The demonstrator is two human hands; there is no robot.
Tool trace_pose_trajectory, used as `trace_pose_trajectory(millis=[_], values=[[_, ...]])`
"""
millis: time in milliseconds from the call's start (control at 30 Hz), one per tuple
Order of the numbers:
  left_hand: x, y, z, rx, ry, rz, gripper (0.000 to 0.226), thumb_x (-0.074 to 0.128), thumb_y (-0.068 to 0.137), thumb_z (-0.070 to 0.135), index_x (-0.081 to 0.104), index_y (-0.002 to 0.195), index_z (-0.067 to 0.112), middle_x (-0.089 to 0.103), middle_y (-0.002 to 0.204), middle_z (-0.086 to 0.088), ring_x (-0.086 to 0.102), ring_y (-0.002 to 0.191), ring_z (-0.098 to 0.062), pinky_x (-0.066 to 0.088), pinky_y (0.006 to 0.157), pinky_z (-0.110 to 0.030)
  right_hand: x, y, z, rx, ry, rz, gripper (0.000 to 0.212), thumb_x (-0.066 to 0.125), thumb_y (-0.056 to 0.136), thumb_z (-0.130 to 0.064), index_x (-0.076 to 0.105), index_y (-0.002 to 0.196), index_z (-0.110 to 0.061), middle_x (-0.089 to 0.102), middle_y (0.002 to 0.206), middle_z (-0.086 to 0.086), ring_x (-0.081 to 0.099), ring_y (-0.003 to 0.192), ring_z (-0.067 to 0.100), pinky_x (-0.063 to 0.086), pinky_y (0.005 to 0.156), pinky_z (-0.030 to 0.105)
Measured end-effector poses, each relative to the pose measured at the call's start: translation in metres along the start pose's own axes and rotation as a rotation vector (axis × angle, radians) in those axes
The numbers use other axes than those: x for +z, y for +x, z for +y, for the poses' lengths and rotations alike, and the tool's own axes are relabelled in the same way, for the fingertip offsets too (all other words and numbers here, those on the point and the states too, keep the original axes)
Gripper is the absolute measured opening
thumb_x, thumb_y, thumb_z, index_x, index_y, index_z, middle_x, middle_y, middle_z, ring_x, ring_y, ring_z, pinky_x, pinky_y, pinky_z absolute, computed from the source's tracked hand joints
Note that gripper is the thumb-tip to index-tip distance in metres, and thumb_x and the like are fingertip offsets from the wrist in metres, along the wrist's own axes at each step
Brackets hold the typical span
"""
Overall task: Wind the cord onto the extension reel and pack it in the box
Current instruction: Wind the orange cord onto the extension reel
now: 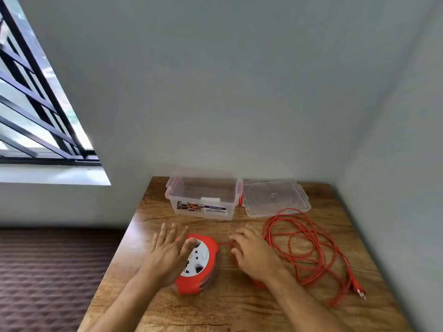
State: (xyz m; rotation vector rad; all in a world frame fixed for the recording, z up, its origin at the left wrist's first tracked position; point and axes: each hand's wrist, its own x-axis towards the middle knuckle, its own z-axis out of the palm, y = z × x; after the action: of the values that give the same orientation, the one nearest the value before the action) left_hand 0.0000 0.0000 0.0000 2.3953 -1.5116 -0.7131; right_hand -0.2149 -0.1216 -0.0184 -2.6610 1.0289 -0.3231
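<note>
Left hand (167, 252) hides reel (201, 267) left side; box label (201, 208) print unreadable.

A wooden table (239, 307) with a brown grain pattern stands in the corner of the room, its far edge against the back wall (215, 80) and its right side near the side wall (407, 164). Both walls are plain and painted in a pale grey-green colour. At the upper left there is a window (36, 104) with dark metal bars, and bright daylight comes through it onto the white sill (52, 174). Left of the table lies a dark brown surface (48, 271) with a diamond pattern
</note>
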Motion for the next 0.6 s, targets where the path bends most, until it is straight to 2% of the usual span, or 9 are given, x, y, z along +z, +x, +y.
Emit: trace_pose_trajectory(millis=[67,167,233,267,333,367,433,533,600], values=[[0.007,-0.004,-0.006,0.018,0.039,-0.048,0.092,0.000,0.087,0.075,0.007,0.167,0.030,-0.008,0.177,-0.006,-0.025,0.158,-0.021,-0.012,0.127,-0.043,0.014,-0.001,-0.011,-0.059,0.053,-0.067,0.043,0.054,0.096,-0.029,0.054,0.138,-0.019,0.049,0.143,0.004,0.027,0.142,0.022,-0.012,0.110,0.013],[0.013,-0.005,-0.015,0.011,0.070,-0.066,0.087,0.005,0.094,0.072,0.007,0.168,0.027,-0.006,0.177,-0.007,-0.022,0.160,-0.023,-0.010,0.129,-0.043,0.032,-0.001,-0.032,-0.095,0.068,-0.145,0.046,0.054,0.096,-0.023,0.049,0.142,-0.015,0.044,0.149,0.008,0.022,0.145,0.025,-0.019,0.104,0.011],[0.016,-0.003,-0.020,0.010,0.082,-0.012,0.077,0.017,0.105,0.062,0.009,0.168,0.019,0.002,0.177,-0.011,-0.012,0.162,-0.026,-0.004,0.131,-0.043,0.038,0.005,-0.042,-0.084,0.068,-0.131,0.052,0.054,0.094,-0.017,0.045,0.145,-0.016,0.040,0.152,0.009,0.021,0.146,0.028,-0.011,0.114,0.018],[0.017,-0.001,-0.023,-0.003,0.073,0.035,0.073,0.024,0.109,0.055,0.011,0.167,0.014,0.008,0.176,-0.014,-0.004,0.163,-0.028,0.001,0.131,-0.041,0.038,0.007,-0.047,-0.080,0.064,-0.140,0.056,0.053,0.093,-0.016,0.042,0.147,-0.019,0.037,0.153,0.009,0.020,0.147,0.029,-0.001,0.120,0.026],[0.020,0.000,-0.026,-0.080,-0.006,0.115,0.067,0.037,0.111,0.042,0.017,0.166,0.008,0.024,0.172,-0.020,0.019,0.159,-0.035,0.019,0.126,-0.043,0.041,0.012,-0.057,-0.091,0.082,-0.183,0.059,0.052,0.091,-0.017,0.040,0.148,-0.027,0.035,0.155,0.007,0.018,0.148,0.030,0.019,0.120,0.041],[0.022,-0.001,-0.028,-0.128,-0.057,0.115,0.066,0.042,0.110,0.037,0.019,0.165,0.008,0.032,0.167,-0.022,0.032,0.152,-0.039,0.029,0.121,-0.046,0.043,0.015,-0.061,-0.111,0.074,-0.215,0.060,0.054,0.092,-0.017,0.040,0.148,-0.033,0.034,0.156,0.005,0.017,0.148,0.030,0.025,0.118,0.045],[0.026,0.001,-0.032,-0.199,-0.138,0.073,0.064,0.047,0.107,0.033,0.025,0.162,0.008,0.046,0.156,-0.023,0.052,0.135,-0.043,0.044,0.108,-0.049,0.047,0.022,-0.069,-0.140,0.012,-0.294,0.060,0.054,0.094,-0.019,0.038,0.146,-0.045,0.030,0.159,0.002,0.015,0.148,0.030,0.027,0.115,0.051],[0.032,0.008,-0.035,-0.327,-0.284,0.037,0.058,0.054,0.104,0.030,0.037,0.154,0.006,0.049,0.148,-0.023,0.060,0.123,-0.047,0.054,0.100,-0.053,0.049,0.034,-0.078,-0.180,-0.160,-0.347,0.059,0.056,0.095,-0.025,0.037,0.143,-0.053,0.033,0.156,0.007,0.016,0.145,0.035,0.023,0.114,0.054],[0.033,0.013,-0.033,-0.447,-0.514,0.019,0.049,0.061,0.103,0.026,0.048,0.143,0.001,0.056,0.138,-0.026,0.069,0.107,-0.048,0.061,0.089,-0.056,0.048,0.043,-0.082,-0.198,-0.247,-0.380,0.056,0.053,0.098,-0.023,0.038,0.143,-0.054,0.041,0.150,0.011,0.020,0.141,0.039,0.025,0.113,0.054]])
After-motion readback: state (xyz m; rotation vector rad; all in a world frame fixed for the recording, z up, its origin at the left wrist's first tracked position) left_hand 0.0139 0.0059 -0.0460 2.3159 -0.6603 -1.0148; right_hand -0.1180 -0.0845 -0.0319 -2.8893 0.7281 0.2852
